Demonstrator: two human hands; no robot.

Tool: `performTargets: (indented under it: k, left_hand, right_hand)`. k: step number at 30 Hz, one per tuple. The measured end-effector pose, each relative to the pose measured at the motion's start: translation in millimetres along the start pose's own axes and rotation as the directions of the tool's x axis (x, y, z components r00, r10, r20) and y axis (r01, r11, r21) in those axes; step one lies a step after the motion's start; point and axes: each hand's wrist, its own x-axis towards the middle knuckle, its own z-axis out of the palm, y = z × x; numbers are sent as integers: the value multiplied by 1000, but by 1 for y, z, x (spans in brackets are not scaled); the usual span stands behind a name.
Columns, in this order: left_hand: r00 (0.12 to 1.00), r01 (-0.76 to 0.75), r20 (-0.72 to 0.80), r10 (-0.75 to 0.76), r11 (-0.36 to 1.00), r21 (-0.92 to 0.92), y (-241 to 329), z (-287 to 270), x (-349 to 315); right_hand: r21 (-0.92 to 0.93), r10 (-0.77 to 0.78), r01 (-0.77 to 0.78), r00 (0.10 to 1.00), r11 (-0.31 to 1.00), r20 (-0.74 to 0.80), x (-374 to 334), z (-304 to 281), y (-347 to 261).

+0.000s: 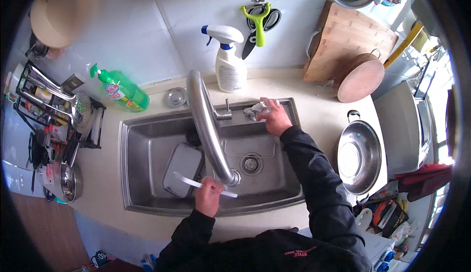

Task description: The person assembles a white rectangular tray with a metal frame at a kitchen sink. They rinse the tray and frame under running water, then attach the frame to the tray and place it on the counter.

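My left hand (209, 193) is closed round a thin white strip (185, 178), held over the front of the steel sink (147, 205). Its ends stick out on both sides of my fingers, close to the faucet's spout (206, 120). At the sink's back right ledge, my right hand (276, 120) has its fingers curled on a crumpled greyish-white cloth (255, 111). A grey rectangular container or lid (182, 170) leans inside the sink, left of the spout. Behind it lies something dark, partly hidden by the faucet.
A green pump bottle (125, 93) and white spray bottle (230, 68) stand behind the sink. To the right are a steel wok (359, 156), a round wooden board (360, 78) and a cutting board (343, 36). A utensil rack (59, 105) stands left.
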Motion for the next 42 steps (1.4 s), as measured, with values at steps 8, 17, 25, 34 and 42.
performTargets:
  k: [8, 17, 25, 34, 42]
  left_hand:
    - [998, 64, -29, -61, 991, 118, -17, 4, 4]
    - [971, 169, -184, -153, 983, 78, -38, 9, 17]
    - [864, 409, -142, -483, 838, -361, -50, 51, 23]
    - [856, 483, -106, -506, 856, -184, -49, 71, 17]
    - [827, 482, -131, -547, 809, -335, -51, 47, 8]
  right_hand:
    - [-179, -343, 319, 931, 931, -125, 47, -6, -70]
    - [-355, -307, 266, 949, 896, -66, 46, -1, -67]
    - [645, 233, -519, 649, -561, 724, -111, 83, -158]
    - [822, 621, -435, 773, 367, 131, -121, 111, -152]
    - [793, 299, -368, 922, 486, 245, -135, 96, -150]
